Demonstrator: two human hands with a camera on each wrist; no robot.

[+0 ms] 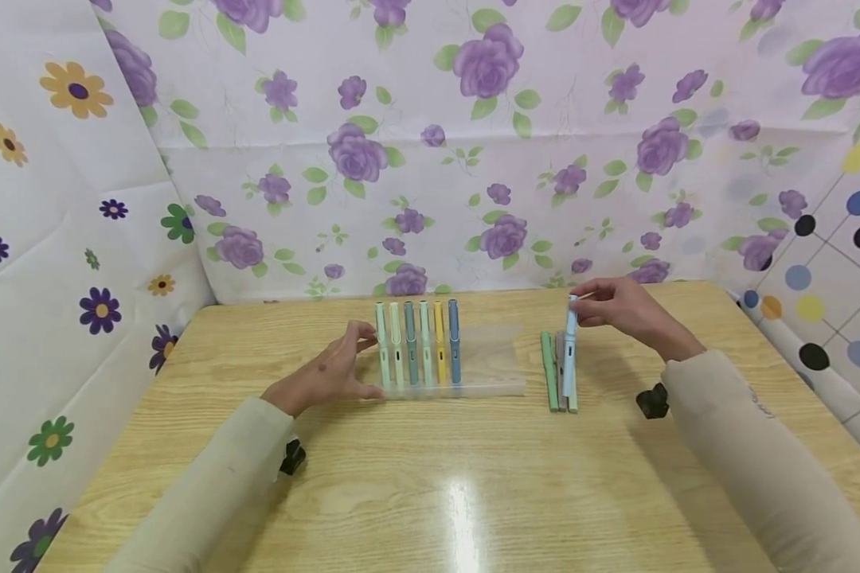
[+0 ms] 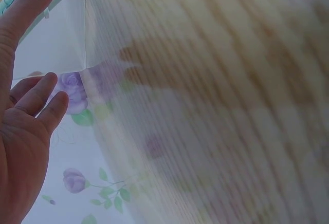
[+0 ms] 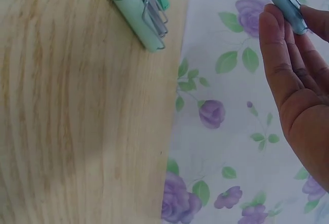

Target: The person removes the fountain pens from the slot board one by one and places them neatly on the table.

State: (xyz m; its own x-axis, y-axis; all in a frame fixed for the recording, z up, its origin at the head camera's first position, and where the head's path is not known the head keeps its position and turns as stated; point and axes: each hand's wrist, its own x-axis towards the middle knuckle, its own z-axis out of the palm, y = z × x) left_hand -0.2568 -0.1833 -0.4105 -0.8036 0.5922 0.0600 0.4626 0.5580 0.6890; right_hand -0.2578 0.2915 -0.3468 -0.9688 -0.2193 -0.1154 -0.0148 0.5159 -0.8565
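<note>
Between the thumb and fingertips of my right hand (image 1: 619, 309) is a light blue pen (image 1: 569, 350), pinched near its cap end and raised over a small bunch of pens. The bunch includes a green pen (image 1: 549, 370) and a grey pen (image 1: 560, 374). My left hand (image 1: 337, 366) rests at the left edge of a clear plastic pen sleeve (image 1: 494, 362), thumb by its lower corner, fingers loosely bent. Several capped pens stand side by side in the sleeve, among them a yellow pen (image 1: 440, 342) and a dark blue pen (image 1: 455, 342) rightmost. The sleeve's right part shows bare plastic.
The light wood table (image 1: 401, 477) runs back to a flowered cloth (image 1: 358, 151). Patterned cloths also hang at left and right. A black wrist device (image 1: 652, 401) sits under the right sleeve, and another black device (image 1: 293, 457) by the left.
</note>
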